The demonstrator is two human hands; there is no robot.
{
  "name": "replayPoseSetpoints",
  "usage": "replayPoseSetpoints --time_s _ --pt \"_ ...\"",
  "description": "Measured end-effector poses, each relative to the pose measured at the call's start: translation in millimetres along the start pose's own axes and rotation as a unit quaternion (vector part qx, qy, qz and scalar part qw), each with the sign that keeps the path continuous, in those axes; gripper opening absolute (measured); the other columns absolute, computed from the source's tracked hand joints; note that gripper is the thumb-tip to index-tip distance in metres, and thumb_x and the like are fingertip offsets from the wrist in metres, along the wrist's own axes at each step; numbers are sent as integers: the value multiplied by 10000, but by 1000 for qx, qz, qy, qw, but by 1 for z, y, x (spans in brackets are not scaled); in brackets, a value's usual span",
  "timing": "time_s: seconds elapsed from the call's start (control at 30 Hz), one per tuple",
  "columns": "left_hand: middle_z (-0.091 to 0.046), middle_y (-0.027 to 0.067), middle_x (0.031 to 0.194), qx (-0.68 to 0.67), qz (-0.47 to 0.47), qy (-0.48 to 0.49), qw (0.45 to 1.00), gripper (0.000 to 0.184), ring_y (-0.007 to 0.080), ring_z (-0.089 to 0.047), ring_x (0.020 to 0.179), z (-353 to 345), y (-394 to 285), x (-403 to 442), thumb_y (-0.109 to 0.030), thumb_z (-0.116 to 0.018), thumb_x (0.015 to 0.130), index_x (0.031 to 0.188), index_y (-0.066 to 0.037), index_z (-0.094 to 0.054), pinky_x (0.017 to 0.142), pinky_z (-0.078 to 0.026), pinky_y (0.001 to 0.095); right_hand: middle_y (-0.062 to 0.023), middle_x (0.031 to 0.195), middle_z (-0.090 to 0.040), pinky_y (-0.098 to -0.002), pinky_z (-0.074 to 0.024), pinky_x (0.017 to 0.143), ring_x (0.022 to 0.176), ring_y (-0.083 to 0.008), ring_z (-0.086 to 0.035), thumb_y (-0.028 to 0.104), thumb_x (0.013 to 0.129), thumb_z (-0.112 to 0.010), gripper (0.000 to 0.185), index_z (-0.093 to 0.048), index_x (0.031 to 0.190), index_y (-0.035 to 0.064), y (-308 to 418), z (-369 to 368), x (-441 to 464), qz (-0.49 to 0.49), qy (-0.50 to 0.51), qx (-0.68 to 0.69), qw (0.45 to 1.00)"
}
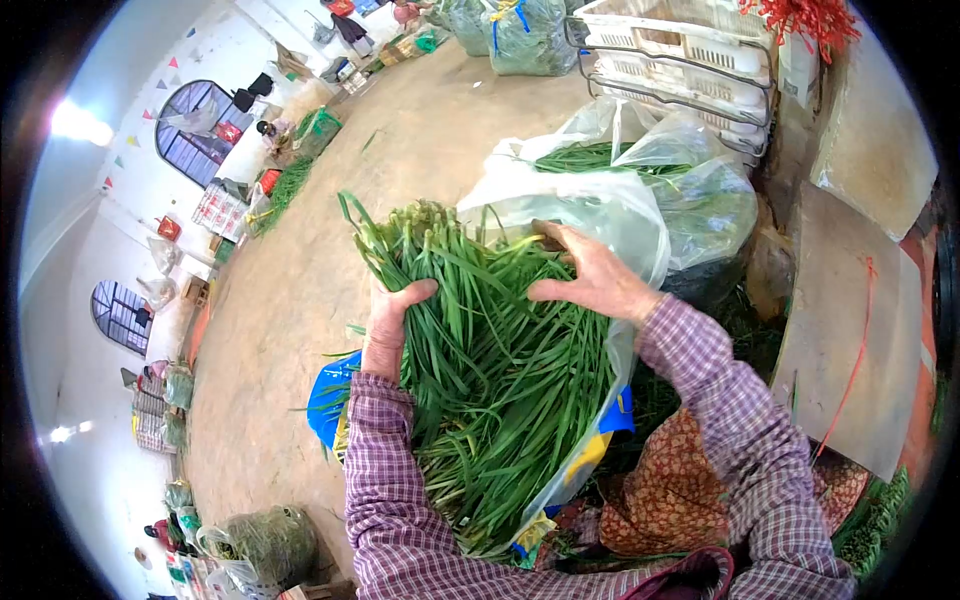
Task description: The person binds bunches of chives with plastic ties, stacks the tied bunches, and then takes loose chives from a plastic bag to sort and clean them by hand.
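Observation:
A thick bunch of garlic chives (pixel 440 260), with long flat green leaves and pale cut ends at the top, is held up in front of me. My left hand (pixel 393 315) grips its left side, thumb across the leaves and fingers hidden behind. On the right, my right hand (pixel 592 272) curves round the edge of the chives, thumb in front and the other fingertips partly hidden. Beneath both hands, more loose chives (pixel 510 410) fill an opened plastic bag (pixel 590 455) with blue and yellow print.
Another clear bag (pixel 715 215) of greens stands beyond my right hand. White crates (pixel 680 75) are stacked in a metal frame behind it. Boards (pixel 850 330) with a red string lie at right. A bulging bag (pixel 265 545) sits lower left; a person (pixel 270 135) is far off.

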State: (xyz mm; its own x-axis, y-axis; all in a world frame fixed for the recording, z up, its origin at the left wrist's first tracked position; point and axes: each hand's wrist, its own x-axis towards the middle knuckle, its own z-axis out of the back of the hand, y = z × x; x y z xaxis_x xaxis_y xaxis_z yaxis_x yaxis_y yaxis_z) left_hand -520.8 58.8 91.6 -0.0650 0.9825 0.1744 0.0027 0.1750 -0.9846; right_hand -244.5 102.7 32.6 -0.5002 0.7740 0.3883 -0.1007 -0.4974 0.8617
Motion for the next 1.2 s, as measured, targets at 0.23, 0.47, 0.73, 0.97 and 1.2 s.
replayPoseSetpoints --time_s 0.23,0.47,0.73,0.97,1.2 --pt "-669 69 1003 41 -5 40 998 521 164 -644 881 -14 0 0 -5 -739 662 1161 -7 -588 815 -529 308 -242 1416 -323 -445 -272 1125 1353 -357 -302 612 649 -773 1187 -186 1452 -37 8 -48 0 -30 -117 10 993" --pt "-574 186 1204 352 -115 118 921 791 282 -570 1122 -39 26 -2 -91 -796 642 1322 26 -409 946 -465 369 -189 1358 -372 -377 -315 1098 1286 -271 -381 386 646 -869 1194 -102 1484 17 13 -79 18 51 -184 279 941" --pt "-442 258 1237 576 -199 179 773 816 402 -458 1157 -81 31 -27 -111 -756 619 1291 108 -346 994 -398 437 -80 1257 -494 -290 -447 966 1126 -157 -511 28 756 -775 814 -330 1433 108 8 -73 9 -11 -258 446 857" --pt "-487 185 1346 309 -101 245 913 711 286 -464 1263 -70 0 -15 -166 -739 766 1367 26 -410 1068 -361 380 -62 1095 -593 -279 -487 912 1016 -147 -588 -68 774 -666 613 -457 1335 65 -13 -59 -9 -72 -296 477 824" --pt "-556 123 1290 196 73 331 920 565 193 -477 1242 -97 -16 39 -400 -486 961 1368 -9 -449 1051 -364 320 -66 1096 -577 -313 -510 911 1019 -156 -581 -49 754 -677 582 -482 1292 54 4 -52 -30 -22 -291 474 831"
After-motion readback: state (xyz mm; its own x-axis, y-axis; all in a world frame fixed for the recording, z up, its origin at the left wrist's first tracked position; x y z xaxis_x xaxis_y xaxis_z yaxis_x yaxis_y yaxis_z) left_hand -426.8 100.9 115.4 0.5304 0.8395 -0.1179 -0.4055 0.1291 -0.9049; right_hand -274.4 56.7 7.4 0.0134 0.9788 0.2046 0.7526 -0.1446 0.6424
